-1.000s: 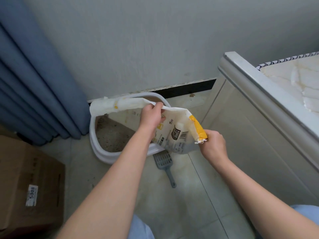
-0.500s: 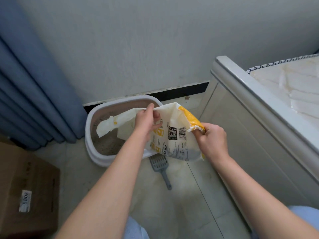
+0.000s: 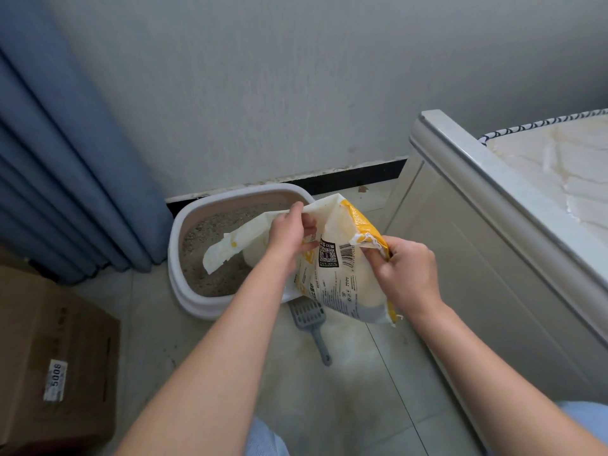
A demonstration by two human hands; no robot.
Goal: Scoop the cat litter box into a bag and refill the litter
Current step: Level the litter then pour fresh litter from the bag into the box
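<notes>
A white and yellow litter bag point(image 3: 345, 271) hangs over the right end of the grey litter box point(image 3: 184, 225), its open mouth drooping left above the litter inside. My left hand point(image 3: 289, 235) pinches the bag's upper edge. My right hand point(image 3: 404, 271) grips its yellow sewn end, higher than the mouth. The box holds grey-brown litter point(image 3: 204, 245). A grey slotted scoop point(image 3: 311, 324) lies on the floor just in front of the box, partly under the bag. I cannot tell whether litter is pouring.
A blue curtain point(image 3: 65, 179) hangs at the left. A cardboard box point(image 3: 56, 363) stands at the lower left. A white bed frame point(image 3: 487, 205) with a mattress point(image 3: 559, 166) fills the right. The litter box sits against the wall, and tiled floor point(image 3: 345, 390) lies below.
The bag's mouth has dropped lower into the litter box and the bag hangs more steeply. My right hand has shifted its grip on the yellow end. The view tilted down slightly.
</notes>
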